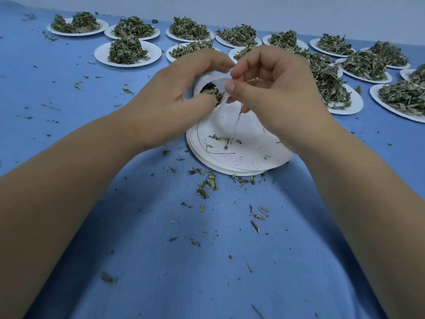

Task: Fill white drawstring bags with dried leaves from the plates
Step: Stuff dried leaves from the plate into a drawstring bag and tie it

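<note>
Hands meet over the emptied plate stack (241,155) mid-tabletop: left hand (174,95) cups the leaf-filled white bag (207,88), mouth facing right; right hand (273,88) pinches its drawstring (235,127), which hangs toward the near edge.

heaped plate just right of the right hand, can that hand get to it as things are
Probably yes, once it lets go. The heaped plate lies beside the right hand with nothing between them. For now its fingers pinch the string of the bag that the left hand holds.
</note>
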Tool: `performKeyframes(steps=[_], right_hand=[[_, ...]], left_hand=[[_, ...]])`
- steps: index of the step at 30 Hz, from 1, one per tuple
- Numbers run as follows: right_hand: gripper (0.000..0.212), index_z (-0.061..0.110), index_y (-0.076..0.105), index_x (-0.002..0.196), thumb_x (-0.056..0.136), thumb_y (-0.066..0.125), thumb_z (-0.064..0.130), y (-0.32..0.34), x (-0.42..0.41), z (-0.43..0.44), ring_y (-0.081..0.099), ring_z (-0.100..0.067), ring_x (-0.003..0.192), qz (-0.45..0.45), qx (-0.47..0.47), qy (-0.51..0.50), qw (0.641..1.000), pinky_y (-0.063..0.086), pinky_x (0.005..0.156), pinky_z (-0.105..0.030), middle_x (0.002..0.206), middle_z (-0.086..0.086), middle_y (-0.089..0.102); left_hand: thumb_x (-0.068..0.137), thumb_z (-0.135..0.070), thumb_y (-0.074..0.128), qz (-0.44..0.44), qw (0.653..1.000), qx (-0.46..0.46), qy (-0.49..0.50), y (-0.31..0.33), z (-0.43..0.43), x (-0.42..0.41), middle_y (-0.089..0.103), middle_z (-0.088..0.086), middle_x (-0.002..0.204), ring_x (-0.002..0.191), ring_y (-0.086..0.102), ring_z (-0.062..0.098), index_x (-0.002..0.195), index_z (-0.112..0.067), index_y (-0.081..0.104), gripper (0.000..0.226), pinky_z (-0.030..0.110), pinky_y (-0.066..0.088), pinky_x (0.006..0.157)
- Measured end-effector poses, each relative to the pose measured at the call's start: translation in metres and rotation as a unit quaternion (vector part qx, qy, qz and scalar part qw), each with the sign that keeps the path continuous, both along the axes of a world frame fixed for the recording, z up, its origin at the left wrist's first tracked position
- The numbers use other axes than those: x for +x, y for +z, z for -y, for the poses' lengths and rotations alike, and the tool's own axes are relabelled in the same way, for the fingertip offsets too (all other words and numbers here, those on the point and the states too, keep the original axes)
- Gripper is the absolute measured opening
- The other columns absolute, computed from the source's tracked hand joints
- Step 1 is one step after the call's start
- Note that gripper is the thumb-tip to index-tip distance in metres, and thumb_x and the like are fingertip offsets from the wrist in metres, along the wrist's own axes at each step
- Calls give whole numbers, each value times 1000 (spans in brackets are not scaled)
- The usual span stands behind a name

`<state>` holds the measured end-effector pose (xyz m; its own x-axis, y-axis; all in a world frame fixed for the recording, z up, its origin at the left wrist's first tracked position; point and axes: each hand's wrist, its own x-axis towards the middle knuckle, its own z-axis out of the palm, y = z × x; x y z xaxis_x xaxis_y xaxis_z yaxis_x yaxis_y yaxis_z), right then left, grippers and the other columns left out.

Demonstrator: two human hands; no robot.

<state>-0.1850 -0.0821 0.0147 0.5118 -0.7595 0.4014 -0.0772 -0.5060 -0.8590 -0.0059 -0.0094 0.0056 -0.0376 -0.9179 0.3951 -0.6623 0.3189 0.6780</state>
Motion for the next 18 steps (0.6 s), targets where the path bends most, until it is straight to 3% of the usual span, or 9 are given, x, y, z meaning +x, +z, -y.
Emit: performKeyframes(steps=[3,6,9,12,15,16,18], right_hand=[[11,7,65,96,90,72,2,1,-1,2,75,-19,75,23,51,16,998,50,60,-28,72,6,66],[12,7,63,94,91,70,-1,0,0,2,73,-19,73,51,101,37,993,45,55,-28,68,3,65],[13,8,63,94,91,69,-3,0,3,0,68,-16,66,55,114,50,991,41,52,-26,67,2,65],[15,11,64,92,90,71,-1,2,2,1,58,-14,53,65,114,50,990,39,49,-24,68,3,65],[15,13,65,92,88,72,0,8,-7,9,56,-12,51,81,95,28,992,38,47,-22,70,3,66],[14,13,65,92,88,72,2,9,-12,13,58,-12,53,58,60,-8,997,41,48,-22,74,2,68],[9,17,66,94,89,68,9,6,-22,22,64,-10,67,-84,-81,-134,984,50,59,-25,87,3,71]], left_hand=[[77,-51,76,55,998,32,-12,-2,0,12,45,-21,145,133,43,-2,149,-41,34,84,31,39,108],[66,-50,88,74,997,34,13,-8,5,16,48,-23,138,127,47,-4,149,-43,33,100,19,39,101],[71,-39,87,69,995,-18,70,-14,9,16,56,-21,112,101,58,-4,136,-41,48,76,8,44,80],[74,-40,80,66,991,-55,101,-16,11,19,59,-18,101,90,58,-1,115,-35,59,47,9,46,75],[79,-41,65,115,980,-77,143,-14,13,22,50,-18,82,76,46,4,84,-38,49,17,1,35,69],[80,-38,60,127,975,-80,163,-13,14,24,46,-15,77,74,42,7,78,-36,45,16,4,33,65],[77,-32,56,113,964,-86,223,-13,15,29,47,-6,76,73,44,17,75,-29,46,11,19,37,60]])
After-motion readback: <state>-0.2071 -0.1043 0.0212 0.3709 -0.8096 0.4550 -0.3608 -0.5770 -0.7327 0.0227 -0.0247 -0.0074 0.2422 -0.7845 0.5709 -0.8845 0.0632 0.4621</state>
